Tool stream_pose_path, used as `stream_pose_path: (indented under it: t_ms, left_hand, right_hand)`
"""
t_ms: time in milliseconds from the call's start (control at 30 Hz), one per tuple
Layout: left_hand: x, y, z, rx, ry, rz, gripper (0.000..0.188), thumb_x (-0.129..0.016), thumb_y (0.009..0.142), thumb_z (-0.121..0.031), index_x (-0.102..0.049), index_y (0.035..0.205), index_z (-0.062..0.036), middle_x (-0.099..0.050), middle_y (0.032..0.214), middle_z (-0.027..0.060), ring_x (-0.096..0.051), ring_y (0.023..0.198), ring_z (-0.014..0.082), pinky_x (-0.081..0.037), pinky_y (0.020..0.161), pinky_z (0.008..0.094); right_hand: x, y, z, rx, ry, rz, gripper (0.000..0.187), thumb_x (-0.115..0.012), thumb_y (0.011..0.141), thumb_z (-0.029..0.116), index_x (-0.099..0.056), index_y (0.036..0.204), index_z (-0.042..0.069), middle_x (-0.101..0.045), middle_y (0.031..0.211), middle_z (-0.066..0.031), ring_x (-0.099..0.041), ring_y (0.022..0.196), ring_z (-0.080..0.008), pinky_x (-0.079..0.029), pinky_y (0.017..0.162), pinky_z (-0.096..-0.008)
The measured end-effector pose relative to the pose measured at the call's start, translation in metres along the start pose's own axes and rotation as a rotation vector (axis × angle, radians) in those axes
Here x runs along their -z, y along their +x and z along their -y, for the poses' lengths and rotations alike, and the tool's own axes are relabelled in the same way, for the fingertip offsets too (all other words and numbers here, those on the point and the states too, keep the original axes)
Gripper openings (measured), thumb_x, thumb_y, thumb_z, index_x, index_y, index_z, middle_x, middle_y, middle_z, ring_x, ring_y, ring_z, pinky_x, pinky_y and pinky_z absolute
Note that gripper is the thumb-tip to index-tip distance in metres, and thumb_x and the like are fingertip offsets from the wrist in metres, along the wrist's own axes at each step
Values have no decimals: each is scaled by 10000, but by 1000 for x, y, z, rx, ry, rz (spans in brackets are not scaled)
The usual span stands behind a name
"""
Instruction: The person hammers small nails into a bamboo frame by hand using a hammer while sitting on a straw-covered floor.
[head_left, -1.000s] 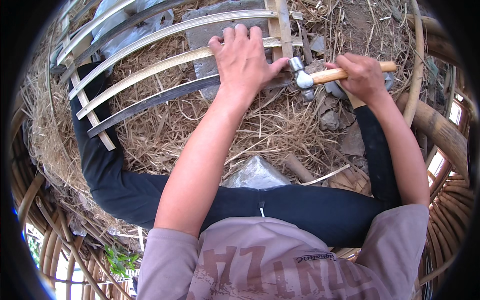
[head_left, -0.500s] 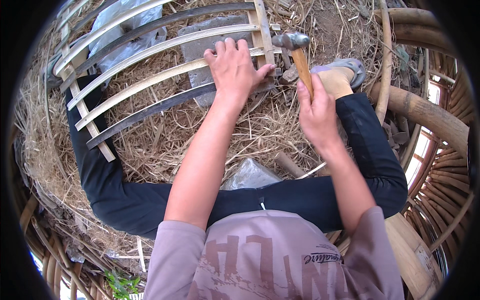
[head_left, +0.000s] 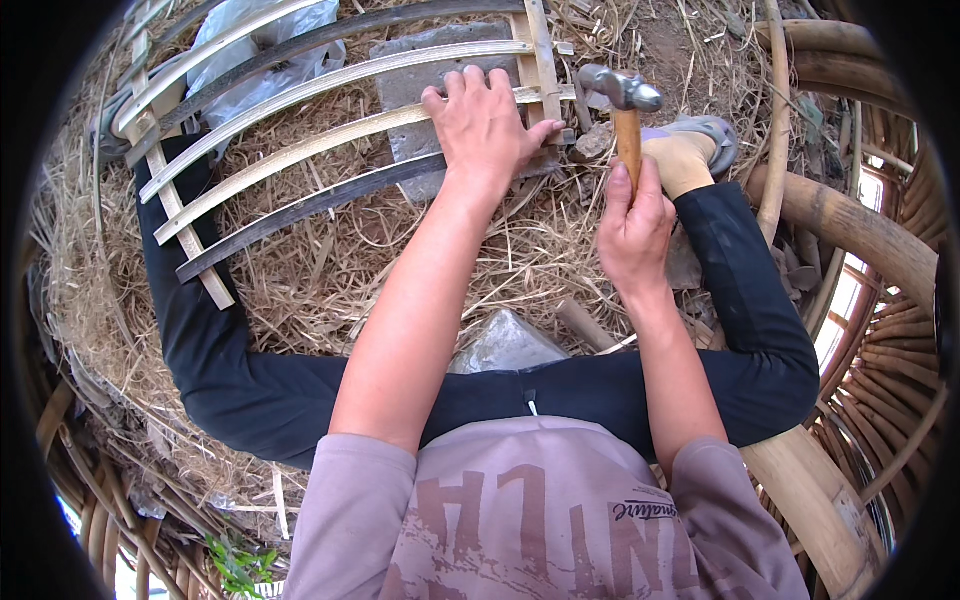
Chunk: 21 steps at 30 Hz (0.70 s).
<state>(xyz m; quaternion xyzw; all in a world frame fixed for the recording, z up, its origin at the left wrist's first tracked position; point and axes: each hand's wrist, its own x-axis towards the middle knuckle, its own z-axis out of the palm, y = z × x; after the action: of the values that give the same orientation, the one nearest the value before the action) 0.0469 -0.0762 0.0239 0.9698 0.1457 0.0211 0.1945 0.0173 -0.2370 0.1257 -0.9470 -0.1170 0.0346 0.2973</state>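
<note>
My left hand [head_left: 485,130] lies over a slatted frame of split bamboo, its fingers spread across a pale slat [head_left: 300,154] and its thumb stretched toward the crosspiece [head_left: 545,65] at the frame's right end. A dark slat [head_left: 312,208] forms the near side, and another crosspiece [head_left: 187,232] joins the slats at the left. In my right hand [head_left: 637,240] is a hammer [head_left: 627,140], gripped round its wooden handle. The metal head is raised just right of the frame's right end, apart from the wood. Any nails under my left hand are hidden.
A grey stone slab [head_left: 405,85] lies beneath the frame's right part. Clear plastic bags [head_left: 265,50] sit under its far left. Dry straw [head_left: 330,270] covers the ground between my legs. Thick bamboo poles [head_left: 850,220] rise at the right, and a plastic-wrapped block [head_left: 507,343] lies near me.
The hammer has swung right, its handle now more upright, and my right hand has turned with it. My left hand stays at the same place on the frame; the view has shifted slightly.
</note>
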Motion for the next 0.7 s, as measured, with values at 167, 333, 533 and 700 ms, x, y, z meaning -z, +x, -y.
stream_pose_path:
  t_ms: [167,333,533,700]
  left_hand:
    - [-2,-1,1,-7,-9,-16,801,-750,694,-766,-688,1079,-66,-621,1054,87,-546,1061,258,-358,917,492]
    - [0,0,0,6,-34,12,786,-764,696,-748,-686,1083,-68,-622,1059,90,-548,1078,262,-355,942,500]
    - [0,-2,0,17,-14,18,778,-775,695,-736,-685,1084,-68,-623,1060,88,-550,1083,263,-353,949,505]
    - [-2,-2,1,5,-29,-4,780,-774,697,-736,-686,1088,-67,-625,1063,86,-549,1086,260,-355,949,509]
  right_hand:
    - [-9,-3,-12,91,-85,-74,137,-540,1056,131,-525,1046,-5,-611,663,-218,-652,600,-431,-455,511,-485]
    - [-16,-3,-14,18,-89,15,135,-550,1045,127,-519,1062,-3,-639,711,-256,-668,675,-484,-476,537,-531]
    - [-20,-5,-14,4,-91,18,149,-556,1043,134,-516,1055,-9,-644,715,-263,-671,681,-484,-477,534,-531]
    - [-20,0,-13,-4,-148,29,149,-554,1046,135,-508,1024,-4,-639,686,-247,-668,660,-476,-473,533,-532]
